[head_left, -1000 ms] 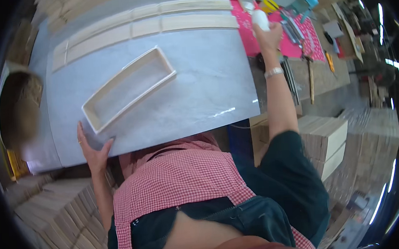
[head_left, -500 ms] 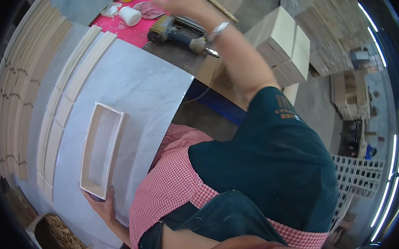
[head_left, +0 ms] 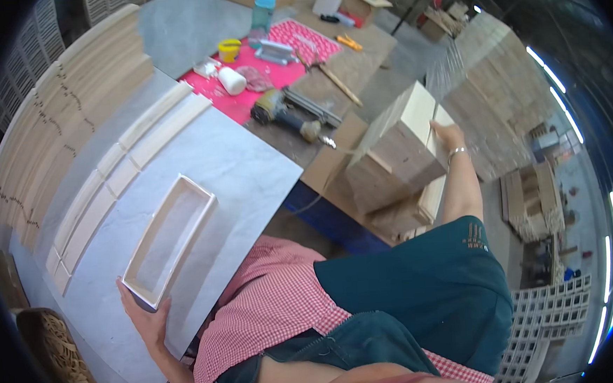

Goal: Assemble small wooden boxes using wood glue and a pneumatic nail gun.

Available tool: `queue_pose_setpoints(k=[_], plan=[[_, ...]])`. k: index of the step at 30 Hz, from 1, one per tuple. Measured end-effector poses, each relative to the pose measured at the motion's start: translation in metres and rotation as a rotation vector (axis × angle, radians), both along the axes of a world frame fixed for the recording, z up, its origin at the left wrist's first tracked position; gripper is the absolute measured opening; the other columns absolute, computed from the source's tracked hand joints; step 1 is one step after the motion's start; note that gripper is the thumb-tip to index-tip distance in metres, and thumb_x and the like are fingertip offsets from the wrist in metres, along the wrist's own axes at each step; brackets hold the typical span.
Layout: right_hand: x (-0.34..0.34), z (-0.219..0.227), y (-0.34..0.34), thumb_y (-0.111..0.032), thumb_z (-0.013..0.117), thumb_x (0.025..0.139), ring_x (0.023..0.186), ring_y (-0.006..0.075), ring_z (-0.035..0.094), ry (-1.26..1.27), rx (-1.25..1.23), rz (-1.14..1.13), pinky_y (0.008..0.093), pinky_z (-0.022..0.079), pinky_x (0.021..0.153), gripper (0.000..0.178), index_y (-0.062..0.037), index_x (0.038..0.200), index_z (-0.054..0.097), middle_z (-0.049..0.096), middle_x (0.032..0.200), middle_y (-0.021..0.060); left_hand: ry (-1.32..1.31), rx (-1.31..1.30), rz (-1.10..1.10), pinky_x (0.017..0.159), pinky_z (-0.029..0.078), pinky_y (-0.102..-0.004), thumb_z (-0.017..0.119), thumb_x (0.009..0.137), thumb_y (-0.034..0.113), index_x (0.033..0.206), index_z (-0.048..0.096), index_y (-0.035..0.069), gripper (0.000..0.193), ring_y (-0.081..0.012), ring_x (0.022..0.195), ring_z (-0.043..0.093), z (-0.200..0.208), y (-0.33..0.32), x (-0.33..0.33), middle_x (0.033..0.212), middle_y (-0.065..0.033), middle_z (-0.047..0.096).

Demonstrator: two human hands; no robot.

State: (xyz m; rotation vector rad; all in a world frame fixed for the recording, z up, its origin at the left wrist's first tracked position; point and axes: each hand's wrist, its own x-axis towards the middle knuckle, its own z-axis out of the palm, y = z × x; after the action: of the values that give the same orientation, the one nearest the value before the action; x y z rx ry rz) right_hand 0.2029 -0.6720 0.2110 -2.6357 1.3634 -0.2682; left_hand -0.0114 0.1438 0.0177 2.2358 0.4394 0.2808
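Note:
A narrow, rectangular wooden frame point(head_left: 206, 210) with pale walls lies on the marbled, light-grey tabletop point(head_left: 249, 167). My left hand point(head_left: 146, 322) is closed round its near end, thumb on one side and fingers on the other. Out to the right, my right hand point(head_left: 449, 135) has its fingers bent over the edge of a wooden board point(head_left: 417, 114) at the top of a stack. Part of its grip is hidden. Left of the frame, two rows of thin wooden strips point(head_left: 146, 145) run along the table.
Stacked boards point(head_left: 69, 101) line the left side. A nail gun point(head_left: 284, 119) and a hammer point(head_left: 341, 84) lie on the far bench beside a pink sheet point(head_left: 228, 108) holding a white bottle point(head_left: 231, 80) and yellow tub point(head_left: 229, 50). A bin of wood scraps point(head_left: 60, 347) stands lower left.
My right hand has swung from above the pink sheet to the board stack on the right. My left hand stays at the frame's near end. The view has shifted, showing more of the far bench.

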Motion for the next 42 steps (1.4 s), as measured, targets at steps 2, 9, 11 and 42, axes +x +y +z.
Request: queue_pose_setpoints(k=[2, 9, 11, 42], plan=[[-0.001, 0.013, 0.000, -0.059, 0.075, 0.078, 0.107, 0.0348, 0.070, -0.039, -0.035, -0.001, 0.0400, 0.057, 0.093, 0.081, 0.0101, 0.120, 0.068, 0.070, 0.119, 0.0248, -0.002, -0.027, -0.014, 0.121, 0.024, -0.0498, 0.086, 0.065, 0.049, 0.160, 0.022, 0.000, 0.125, -0.0429, 0.148, 0.030, 0.000, 0.002, -0.009, 0.162, -0.0229, 0.029], [0.049, 0.051, 0.079, -0.054, 0.077, 0.076, 0.107, 0.0367, 0.067, -0.253, -0.261, 0.145, 0.0413, 0.055, 0.093, 0.075, 0.0029, 0.124, 0.067, 0.069, 0.119, 0.0212, -0.046, 0.038, -0.007, 0.122, 0.025, -0.0464, 0.086, 0.066, 0.042, 0.160, 0.022, 0.000, 0.120, -0.0410, 0.148, 0.030, 0.015, 0.003, -0.039, 0.163, -0.0216, 0.029], [0.072, 0.061, 0.141, -0.043, 0.080, 0.077, 0.112, 0.0369, 0.063, -0.440, -0.343, 0.644, 0.0416, 0.052, 0.099, 0.073, 0.0016, 0.132, 0.060, 0.063, 0.127, 0.0204, -0.095, -0.007, 0.148, 0.122, 0.026, -0.0441, 0.074, 0.079, 0.020, 0.159, 0.028, 0.001, 0.094, -0.0367, 0.148, 0.032, 0.038, -0.006, -0.032, 0.163, -0.0185, 0.032], [0.056, -0.087, 0.551, -0.030, 0.090, 0.072, 0.132, 0.0327, 0.053, -0.010, 0.048, 2.458, 0.0417, 0.046, 0.112, 0.085, -0.0162, 0.147, 0.053, 0.050, 0.150, 0.0072, -0.068, 0.116, 0.490, 0.071, 0.052, -0.0313, 0.078, 0.083, 0.021, 0.105, 0.078, 0.002, 0.028, -0.0182, 0.075, 0.066, 0.044, -0.076, -0.045, 0.091, -0.0082, 0.073]])
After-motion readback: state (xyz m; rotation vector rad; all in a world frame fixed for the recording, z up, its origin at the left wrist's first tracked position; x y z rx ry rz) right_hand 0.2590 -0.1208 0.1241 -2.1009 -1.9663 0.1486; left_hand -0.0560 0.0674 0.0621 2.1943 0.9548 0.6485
